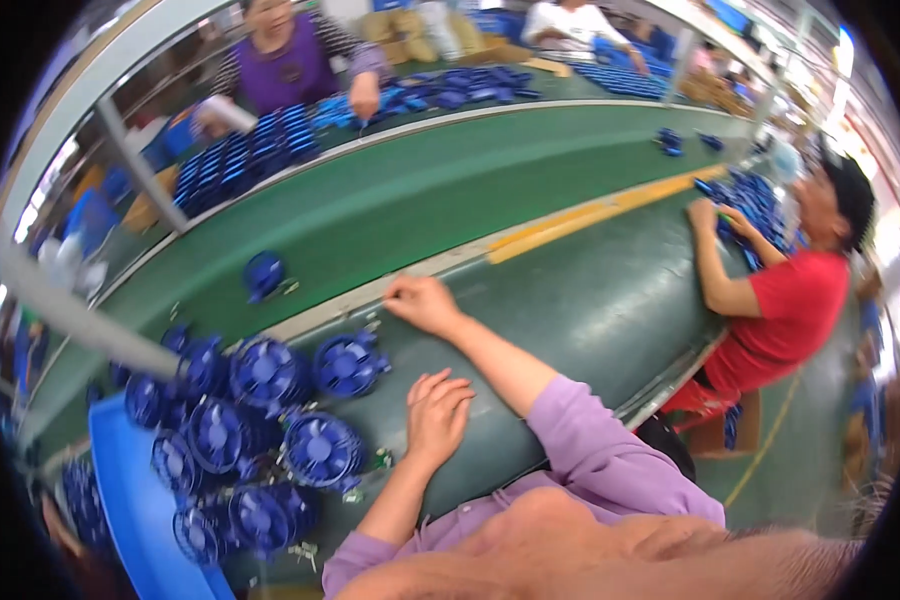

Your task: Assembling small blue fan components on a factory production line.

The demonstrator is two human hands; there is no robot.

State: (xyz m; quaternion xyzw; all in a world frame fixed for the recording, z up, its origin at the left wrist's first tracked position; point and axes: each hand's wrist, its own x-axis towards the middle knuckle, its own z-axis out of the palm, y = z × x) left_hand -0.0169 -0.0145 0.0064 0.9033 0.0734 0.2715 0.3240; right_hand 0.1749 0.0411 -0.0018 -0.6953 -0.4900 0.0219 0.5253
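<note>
Left hand [437, 412] flat on table [590, 300], holding nothing. Right hand [420, 300] pinched at belt edge; held thing too small to tell. Fans [320, 445] beside.

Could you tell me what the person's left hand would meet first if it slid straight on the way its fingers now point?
The left hand lies flat on the grey-green table, fingers pointing up and slightly right. Straight ahead, it would probably meet the person's own right forearm first, though depth is unclear.

Factory line, conveyor belt [390, 205] (blue fans [266, 371])
</note>
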